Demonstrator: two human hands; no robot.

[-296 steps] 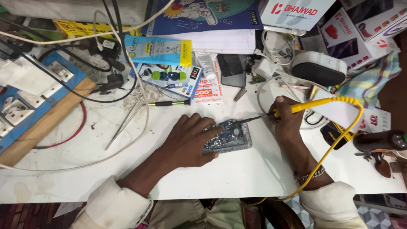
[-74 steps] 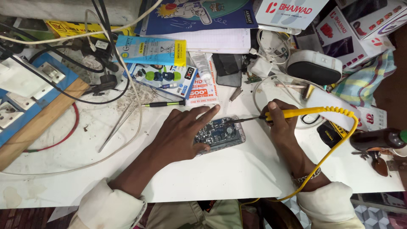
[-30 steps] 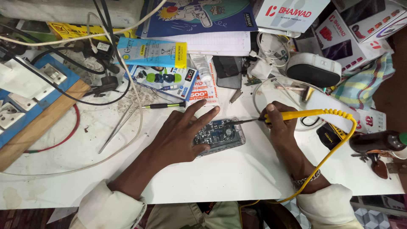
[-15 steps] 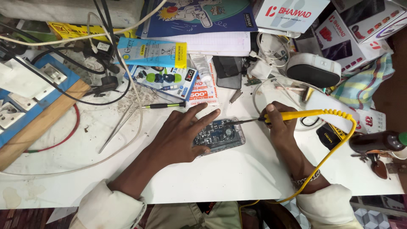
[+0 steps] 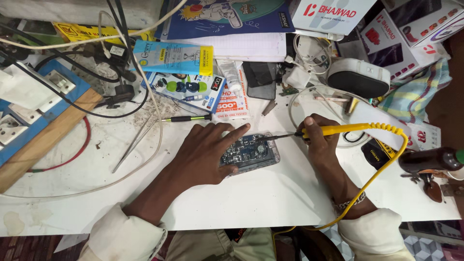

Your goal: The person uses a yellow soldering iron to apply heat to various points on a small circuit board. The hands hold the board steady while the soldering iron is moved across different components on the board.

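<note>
The white bench (image 5: 251, 203) carries an opened phone (image 5: 251, 153) at centre, its circuit board exposed; the left hand (image 5: 205, 152) lies flat, fingers spread, pinning it, while the right hand (image 5: 321, 142) has its grip closed round a yellow soldering iron (image 5: 357, 129), tip on the board, so work looks under way, the phone unassembled. Behind lie white cartons with red marks (image 5: 406, 34), a light-blue and yellow box (image 5: 173, 57), an earbud card (image 5: 186, 89) and a small red-and-white packet (image 5: 233, 94).

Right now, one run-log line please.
left hand: pressing circuit board | right hand: holding yellow soldering iron, tip on board | surface: white table
</note>
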